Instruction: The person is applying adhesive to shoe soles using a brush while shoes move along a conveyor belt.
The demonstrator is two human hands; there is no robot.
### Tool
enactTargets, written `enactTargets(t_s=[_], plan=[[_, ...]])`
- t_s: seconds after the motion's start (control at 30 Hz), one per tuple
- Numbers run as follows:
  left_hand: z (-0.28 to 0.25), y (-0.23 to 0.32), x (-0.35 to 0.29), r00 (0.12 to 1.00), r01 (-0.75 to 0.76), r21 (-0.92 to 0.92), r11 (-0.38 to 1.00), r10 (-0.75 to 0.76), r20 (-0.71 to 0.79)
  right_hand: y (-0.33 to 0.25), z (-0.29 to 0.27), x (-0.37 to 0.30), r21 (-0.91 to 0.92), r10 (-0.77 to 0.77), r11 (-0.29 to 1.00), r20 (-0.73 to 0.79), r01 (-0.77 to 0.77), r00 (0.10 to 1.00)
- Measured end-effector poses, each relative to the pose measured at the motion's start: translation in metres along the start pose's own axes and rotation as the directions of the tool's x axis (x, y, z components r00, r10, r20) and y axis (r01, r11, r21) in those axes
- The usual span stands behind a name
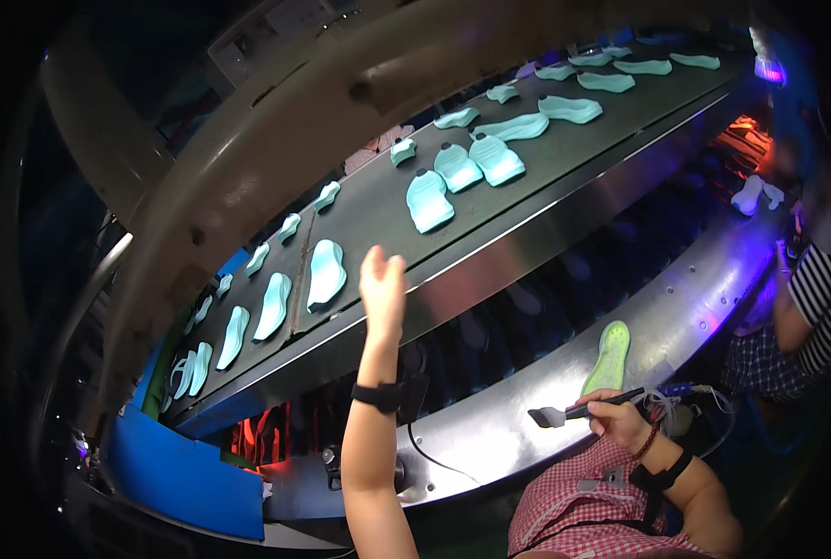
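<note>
My left hand [381,287] is stretched out over the near edge of the dark conveyor belt [369,210]. Its fingers are a little apart and nothing shows in them. Just left of it lies a pale teal shoe sole [327,272]. My right hand [618,419] is closed round the dark handle of a flat brush [548,417], whose bristles point left. Behind that hand, a yellow-green shoe sole [609,352] rests on the curved metal ledge [476,438]; its near end is partly hidden by the hand and brush.
Several more teal soles [431,201] lie along the belt. A lower level with dark slats runs between belt and ledge, glowing orange at the far right [743,140]. At right sits another person in a striped top [818,293]. A blue panel [187,475] stands at lower left.
</note>
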State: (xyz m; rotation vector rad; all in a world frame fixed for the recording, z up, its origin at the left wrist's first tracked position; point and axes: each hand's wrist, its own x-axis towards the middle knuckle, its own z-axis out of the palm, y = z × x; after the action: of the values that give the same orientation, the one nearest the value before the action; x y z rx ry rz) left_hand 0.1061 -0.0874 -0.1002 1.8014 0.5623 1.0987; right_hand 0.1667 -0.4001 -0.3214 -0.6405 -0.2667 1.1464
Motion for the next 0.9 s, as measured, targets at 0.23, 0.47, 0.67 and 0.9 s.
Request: enactTargets(t_s=[0.23, 0.47, 0.67, 0.9], plan=[[0.067, -0.011, 0.035, 0.980, -0.177, 0.770, 0.613, 0.038, 0.196, 0.015, -0.016, 0.000, 0.078, -0.020, 0.997, -0.068, 0.025, 0.997], [0.053, -0.037, 0.045, 0.853, -0.449, 0.688, 0.570, 0.503, 0.141, 0.015, -0.022, -0.006, 0.069, -0.057, 0.996, -0.076, 0.063, 0.995], [-0.013, -0.027, -0.023, 0.872, -0.337, 0.001, 0.942, 0.313, -0.377, 0.003, -0.021, -0.007, -0.054, -0.153, 0.987, -0.094, 0.149, 0.984], [-0.062, -0.017, -0.130, 0.838, 0.531, -0.429, 0.731, -0.378, 0.393, -0.006, -0.027, 0.003, -0.102, -0.195, 0.979, -0.181, 0.179, 0.964]])
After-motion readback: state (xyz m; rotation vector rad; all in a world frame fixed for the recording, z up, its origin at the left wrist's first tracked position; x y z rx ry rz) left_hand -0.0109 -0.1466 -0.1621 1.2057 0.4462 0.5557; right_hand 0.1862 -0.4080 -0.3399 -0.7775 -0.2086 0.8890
